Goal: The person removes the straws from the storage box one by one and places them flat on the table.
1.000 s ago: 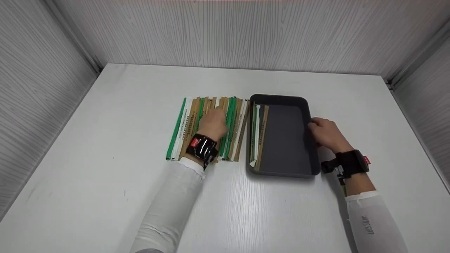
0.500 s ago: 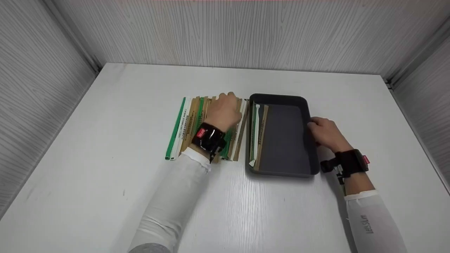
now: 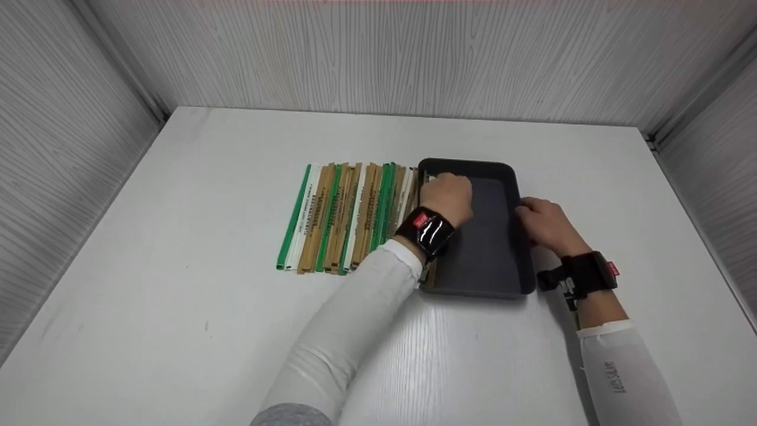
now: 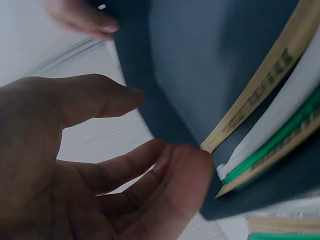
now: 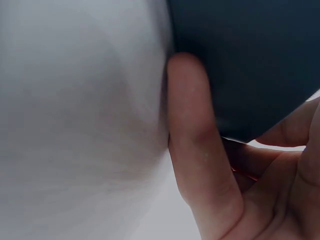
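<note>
My left hand [image 3: 447, 196] is over the left part of a dark grey tray [image 3: 500, 236]. In the left wrist view its thumb and loosely bent fingers [image 4: 185, 185] are apart, with nothing between them. Inside the tray, along its left wall, lie several slim paper-wrapped sticks, among them a brown one [image 4: 260, 85], a white one [image 4: 275, 107] and a green one [image 4: 272, 155]. My right hand [image 3: 550, 225] grips the tray's right wall. One finger [image 5: 192, 110] presses along that wall in the right wrist view, while other fingers are partly hidden behind it.
Left of the tray, a row of printed paper-wrapped sticks [image 3: 322, 219] in green, white and brown lies side by side on the white table [image 3: 177, 284]. A pale wood-grain panel [image 3: 378, 59] stands behind the table, with further panels at both sides.
My left hand has moved right, from over the row of sticks to above the tray. The row shows uncovered now. My right hand stays at the tray's right wall.
</note>
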Available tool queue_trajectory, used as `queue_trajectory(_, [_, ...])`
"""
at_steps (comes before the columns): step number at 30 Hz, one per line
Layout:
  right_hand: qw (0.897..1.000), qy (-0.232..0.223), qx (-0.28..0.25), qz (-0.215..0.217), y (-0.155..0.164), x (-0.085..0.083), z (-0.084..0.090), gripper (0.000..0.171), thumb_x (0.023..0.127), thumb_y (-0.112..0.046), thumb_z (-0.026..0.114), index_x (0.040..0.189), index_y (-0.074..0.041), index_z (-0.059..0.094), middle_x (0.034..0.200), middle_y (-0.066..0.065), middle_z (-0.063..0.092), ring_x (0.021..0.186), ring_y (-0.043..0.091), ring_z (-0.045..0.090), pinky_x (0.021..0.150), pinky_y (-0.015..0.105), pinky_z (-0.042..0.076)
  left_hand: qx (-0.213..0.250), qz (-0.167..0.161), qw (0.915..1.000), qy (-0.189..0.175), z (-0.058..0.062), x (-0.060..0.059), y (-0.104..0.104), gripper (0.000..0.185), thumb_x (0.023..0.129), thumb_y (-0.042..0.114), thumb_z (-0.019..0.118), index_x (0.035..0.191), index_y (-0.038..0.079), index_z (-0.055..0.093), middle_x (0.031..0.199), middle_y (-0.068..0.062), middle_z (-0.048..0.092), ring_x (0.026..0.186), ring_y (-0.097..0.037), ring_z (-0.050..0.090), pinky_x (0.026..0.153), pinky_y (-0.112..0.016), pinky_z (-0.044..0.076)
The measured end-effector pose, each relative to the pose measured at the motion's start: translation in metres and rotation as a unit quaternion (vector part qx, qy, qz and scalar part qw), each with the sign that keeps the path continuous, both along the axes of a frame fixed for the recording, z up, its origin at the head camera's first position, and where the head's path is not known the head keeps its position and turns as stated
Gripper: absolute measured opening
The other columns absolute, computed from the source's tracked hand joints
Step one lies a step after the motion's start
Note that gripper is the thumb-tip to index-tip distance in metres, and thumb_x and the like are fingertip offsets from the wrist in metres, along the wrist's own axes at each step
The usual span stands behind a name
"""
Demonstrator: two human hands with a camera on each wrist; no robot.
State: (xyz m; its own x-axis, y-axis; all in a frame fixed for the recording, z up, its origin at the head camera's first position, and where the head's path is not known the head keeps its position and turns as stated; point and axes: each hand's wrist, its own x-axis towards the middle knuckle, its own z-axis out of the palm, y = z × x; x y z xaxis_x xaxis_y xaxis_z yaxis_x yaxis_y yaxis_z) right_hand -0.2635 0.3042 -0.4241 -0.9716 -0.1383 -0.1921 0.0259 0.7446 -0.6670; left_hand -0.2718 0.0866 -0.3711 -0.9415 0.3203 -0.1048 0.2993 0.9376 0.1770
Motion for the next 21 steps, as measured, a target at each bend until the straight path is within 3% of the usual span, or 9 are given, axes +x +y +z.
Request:
queue_trajectory(2, [1.000, 0.004, -0.001, 0.002, 0.000, 0.000, 0.000, 0.047, 0.111, -0.024, 0.035, 0.138, 0.006, 0.057, 0.105, 0.022, 0.063, 0.082, 0.025, 0.062, 0.063, 0.031, 0.055, -0.030, 0.011, 0.9995, -0.006, -0.010, -0.001, 0.007, 0.022, 0.099, 0.023, 0.065, 0.111, 0.012, 0.079, 0.123, -0.010, 0.073, 0.098, -0.017, 0.070, 0.074, -0.034, 0.061])
queue_trajectory(6, [1.000, 0.007, -0.008, 0.001, 0.000, 0.002, 0.000, 0.043, 0.111, -0.023, 0.035, 0.133, 0.005, 0.060, 0.089, 0.014, 0.060, 0.074, 0.022, 0.060, 0.062, 0.033, 0.055, -0.055, 0.026, 0.9980, -0.015, -0.022, -0.001, 0.014, 0.027, 0.101, 0.024, 0.062, 0.121, 0.014, 0.078, 0.128, -0.010, 0.071, 0.101, -0.016, 0.070, 0.076, -0.034, 0.061])
queue_trajectory(9, [1.000, 0.005, -0.010, 0.000, 0.000, 0.002, 0.002, 0.043, 0.111, -0.022, 0.035, 0.134, 0.004, 0.059, 0.088, 0.014, 0.060, 0.074, 0.022, 0.061, 0.062, 0.033, 0.055, -0.054, 0.027, 0.9980, -0.020, -0.025, 0.000, 0.015, 0.029, 0.102, 0.022, 0.062, 0.125, 0.011, 0.076, 0.125, -0.013, 0.070, 0.098, -0.017, 0.070, 0.076, -0.034, 0.062])
queue_trajectory(16, [1.000, -0.004, -0.010, -0.002, 0.000, 0.003, 0.002, 0.048, 0.110, -0.023, 0.035, 0.144, 0.005, 0.053, 0.100, 0.019, 0.062, 0.080, 0.023, 0.063, 0.064, 0.032, 0.056, -0.024, 0.013, 0.9990, -0.034, -0.029, 0.002, 0.016, 0.032, 0.102, 0.013, 0.059, 0.131, 0.004, 0.071, 0.137, -0.022, 0.062, 0.098, -0.020, 0.072, 0.077, -0.033, 0.062])
queue_trajectory(21, [1.000, 0.000, -0.008, -0.003, 0.000, 0.002, 0.001, 0.043, 0.110, -0.023, 0.035, 0.133, 0.004, 0.060, 0.092, 0.016, 0.061, 0.076, 0.022, 0.062, 0.062, 0.032, 0.056, 0.000, 0.020, 0.9985, -0.050, -0.030, 0.001, 0.017, 0.056, 0.101, 0.012, 0.061, 0.153, -0.003, 0.045, 0.148, -0.025, 0.055, 0.110, -0.024, 0.071, 0.082, -0.033, 0.062])
